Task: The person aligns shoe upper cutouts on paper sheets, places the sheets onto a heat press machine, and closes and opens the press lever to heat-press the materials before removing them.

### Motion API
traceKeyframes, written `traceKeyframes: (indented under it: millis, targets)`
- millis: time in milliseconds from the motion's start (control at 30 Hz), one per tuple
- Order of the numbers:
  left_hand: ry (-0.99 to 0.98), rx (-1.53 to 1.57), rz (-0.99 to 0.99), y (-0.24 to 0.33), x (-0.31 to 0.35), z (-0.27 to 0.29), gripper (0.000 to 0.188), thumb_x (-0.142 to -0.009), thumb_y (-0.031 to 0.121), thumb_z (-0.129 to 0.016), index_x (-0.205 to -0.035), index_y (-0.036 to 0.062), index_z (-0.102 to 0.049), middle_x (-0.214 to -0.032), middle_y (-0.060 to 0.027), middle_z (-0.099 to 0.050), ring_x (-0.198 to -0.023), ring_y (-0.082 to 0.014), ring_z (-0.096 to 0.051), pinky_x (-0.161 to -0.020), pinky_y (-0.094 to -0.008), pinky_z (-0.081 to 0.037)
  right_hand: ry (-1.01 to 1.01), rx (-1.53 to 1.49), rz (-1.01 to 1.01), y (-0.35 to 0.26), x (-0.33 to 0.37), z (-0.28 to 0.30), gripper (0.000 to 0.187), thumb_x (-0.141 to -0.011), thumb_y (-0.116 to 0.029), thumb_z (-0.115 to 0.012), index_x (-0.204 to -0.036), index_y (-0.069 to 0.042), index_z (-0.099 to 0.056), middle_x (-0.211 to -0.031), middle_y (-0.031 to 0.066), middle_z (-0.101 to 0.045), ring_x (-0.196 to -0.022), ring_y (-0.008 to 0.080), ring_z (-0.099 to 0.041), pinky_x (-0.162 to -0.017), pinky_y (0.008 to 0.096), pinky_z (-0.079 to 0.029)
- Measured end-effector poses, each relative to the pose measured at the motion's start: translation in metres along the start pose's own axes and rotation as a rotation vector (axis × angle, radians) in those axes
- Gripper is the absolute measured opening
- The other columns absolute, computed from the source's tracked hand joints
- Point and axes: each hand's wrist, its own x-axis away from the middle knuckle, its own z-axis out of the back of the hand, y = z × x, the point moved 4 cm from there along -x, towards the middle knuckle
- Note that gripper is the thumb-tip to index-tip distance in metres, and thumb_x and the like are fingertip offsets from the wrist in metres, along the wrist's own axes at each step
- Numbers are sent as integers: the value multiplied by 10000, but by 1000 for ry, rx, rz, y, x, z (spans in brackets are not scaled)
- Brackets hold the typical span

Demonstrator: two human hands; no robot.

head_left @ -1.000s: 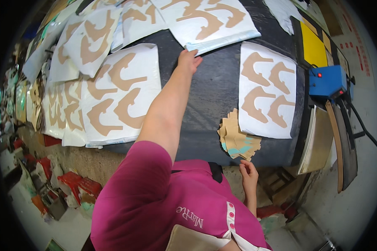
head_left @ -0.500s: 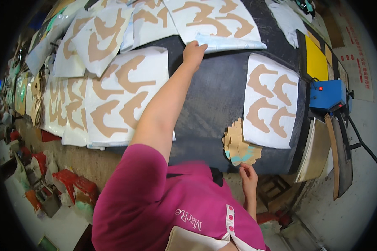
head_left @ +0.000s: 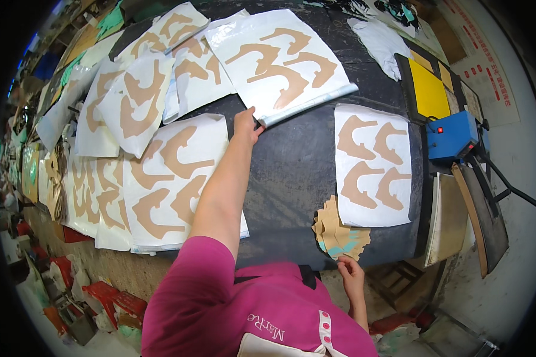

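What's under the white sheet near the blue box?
Fanned brown pieces poke out from under the sheet at its lower left. Black table shows around it. The rest is covered.

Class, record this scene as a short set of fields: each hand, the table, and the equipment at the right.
Left hand: at the near-left corner of a white sheet with tan shapes
Right hand: fingertips by the tan stack with teal marks
Table: dark; right-hand sheet shows four tan shapes
Equipment: blue box, red light, near a yellow panel
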Motion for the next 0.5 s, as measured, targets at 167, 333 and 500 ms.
traceKeyframes:
  millis: [167,333,500]
  targets:
    - [36,-23,1,-13,-29,3,524,-898,149,-634,-1338,39,-372,-1254,-185,-484,-994,-320,-558,-758,-482,-535,-18,1,-47,-3,2,-2,185,-917,-91,-641,-1080,-4,-654,-881,-21,-633,-784,54,-554,-712,203,-453]
    - [-179,-68,137,-11,-66,2,392,-897,191,-652,-1210,41,-468,-1067,-153,-586,-649,-257,-578,-536,-368,-508,3,19,-28,-5,5,-5,171,-912,-93,-642,-1059,-9,-662,-864,-19,-633,-767,55,-546,-700,211,-450]
    - [-133,-354,123,7,-58,-13,312,-905,233,-667,-1130,49,-552,-971,-92,-619,-736,-231,-602,-616,-310,-530,1,-12,-84,3,12,-5,169,-918,-81,-631,-1071,-13,-658,-861,-23,-630,-765,53,-543,-698,207,-448]
